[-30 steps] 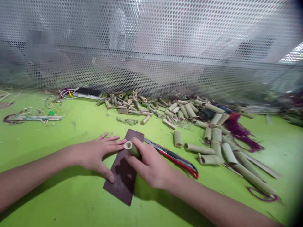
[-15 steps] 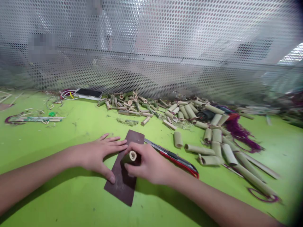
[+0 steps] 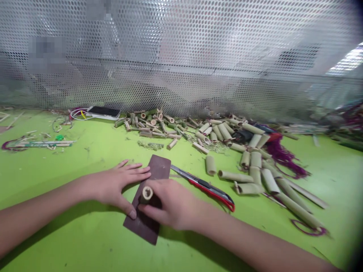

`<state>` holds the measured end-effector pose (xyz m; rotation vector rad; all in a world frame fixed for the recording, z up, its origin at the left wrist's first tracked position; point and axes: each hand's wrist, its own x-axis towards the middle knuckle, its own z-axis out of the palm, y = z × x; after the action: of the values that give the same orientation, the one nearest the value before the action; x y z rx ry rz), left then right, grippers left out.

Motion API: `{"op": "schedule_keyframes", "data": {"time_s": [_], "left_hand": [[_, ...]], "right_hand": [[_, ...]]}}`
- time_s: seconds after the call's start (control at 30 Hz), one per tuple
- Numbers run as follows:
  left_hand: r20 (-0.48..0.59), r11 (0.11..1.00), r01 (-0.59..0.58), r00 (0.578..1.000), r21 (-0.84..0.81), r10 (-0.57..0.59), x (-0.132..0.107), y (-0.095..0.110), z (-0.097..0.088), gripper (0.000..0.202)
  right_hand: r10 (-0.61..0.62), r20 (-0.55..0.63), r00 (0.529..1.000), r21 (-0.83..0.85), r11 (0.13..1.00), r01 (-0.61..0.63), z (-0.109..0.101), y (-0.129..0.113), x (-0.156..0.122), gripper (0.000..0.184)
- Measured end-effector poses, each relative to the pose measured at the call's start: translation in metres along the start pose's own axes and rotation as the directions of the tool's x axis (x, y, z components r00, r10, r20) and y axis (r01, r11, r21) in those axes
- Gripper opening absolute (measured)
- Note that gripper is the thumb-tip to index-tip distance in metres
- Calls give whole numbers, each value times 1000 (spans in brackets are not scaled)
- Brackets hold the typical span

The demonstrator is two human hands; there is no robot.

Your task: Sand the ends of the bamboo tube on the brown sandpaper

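Observation:
A dark brown strip of sandpaper (image 3: 160,166) lies flat on the green table (image 3: 93,241). My left hand (image 3: 115,185) is spread, its fingertips and thumb resting on the strip's left edge. With fingers and thumb wrapped round it, my right hand (image 3: 172,206) grips a short bamboo tube (image 3: 146,195). The tube stands roughly upright over the sandpaper, its hollow top end facing me; its lower end is in shadow, against the sheet. Just right of the right hand lies a red and black utility knife (image 3: 208,187) with its blade out.
Several cut bamboo tubes (image 3: 253,166) lie in a heap across the back and right. Purple string (image 3: 286,156) hangs from it. At the back left a phone (image 3: 104,111) sits beside a white cable. Thin sticks (image 3: 45,143) lie at left. A perforated metal screen (image 3: 181,56) borders the table's back.
My right hand has moved the bamboo tube toward me and a little left along the sandpaper. My left hand keeps its place on the strip. The whole view has shifted slightly.

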<state>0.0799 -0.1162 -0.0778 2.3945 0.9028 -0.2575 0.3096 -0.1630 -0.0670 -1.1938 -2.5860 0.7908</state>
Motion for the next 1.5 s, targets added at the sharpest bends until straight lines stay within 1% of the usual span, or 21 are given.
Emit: {"op": "schedule_keyframes", "data": {"time_s": [0.1,0.13,0.27,0.3,0.4,0.43,0.53,0.57,0.7,0.77,0.87,0.93,1.03,1.07,1.17,1.2,1.23,1.33,1.37,1.47,1.5], "left_hand": [[6,1000,21,1000,-13,-21,-1,1,-1,115],[6,1000,24,1000,-14,-24,-1,1,-1,114],[8,1000,12,1000,1,-12,0,2,-1,114],[11,1000,9,1000,1,-9,0,2,-1,114],[5,1000,-1,1000,-3,1,0,1,0,114],[-1,1000,-11,1000,0,11,0,0,0,113],[-18,999,-38,999,22,39,0,-1,1,113],[-22,999,-40,999,25,40,0,-1,1,113],[-8,1000,-15,1000,-2,15,-1,-1,0,112],[0,1000,-14,1000,-9,14,-1,-1,0,112],[-17,1000,-27,999,-3,27,-2,-1,1,110],[-14,1000,-12,1000,-3,12,-2,0,0,110],[3,1000,18,1000,-3,-18,-2,1,0,112],[5,1000,14,1000,-1,-14,-2,1,0,112],[-1,1000,-11,1000,6,11,-1,-1,1,111],[-4,1000,-12,1000,7,12,-1,-2,1,112],[-4,1000,-10,1000,6,10,-1,-3,2,113],[-6,1000,-5,1000,4,5,0,-5,3,117],[-5,1000,-9,1000,4,9,0,-5,3,116],[-4,1000,-13,1000,3,13,0,-3,1,112],[-1,1000,-11,1000,4,11,-1,-2,1,111]], "right_hand": [[122,-106,987,-42,991,-127,-3,2,3,10],[139,-108,984,-32,989,-143,-3,2,3,10],[27,52,998,62,998,-30,-1,2,1,12],[33,40,999,59,998,-35,0,3,1,12],[139,-108,984,23,990,-137,1,6,2,9],[149,-115,982,30,989,-146,1,5,3,9],[63,19,998,76,995,-65,1,2,2,11],[49,39,998,77,996,-52,1,1,2,11],[177,-109,978,-17,983,-180,-1,-2,2,7],[164,-66,984,-5,986,-164,1,-4,1,6],[60,66,996,43,997,-63,3,-7,-1,11],[116,13,993,4,993,-116,1,-6,0,10],[278,-116,954,-54,957,-285,0,-6,2,7],[278,-88,957,-51,958,-283,1,-7,1,7],[150,90,985,-2,989,-150,3,-13,0,13],[146,100,984,-4,989,-146,3,-13,0,14],[177,70,982,-26,984,-176,1,-13,0,14],[300,-80,951,-78,949,-306,-3,-12,0,11],[294,-82,952,-68,952,-299,-4,-11,0,10],[200,40,979,-1,980,-200,-3,-12,-1,12],[207,41,978,-7,978,-207,-2,-11,-1,14]]}}
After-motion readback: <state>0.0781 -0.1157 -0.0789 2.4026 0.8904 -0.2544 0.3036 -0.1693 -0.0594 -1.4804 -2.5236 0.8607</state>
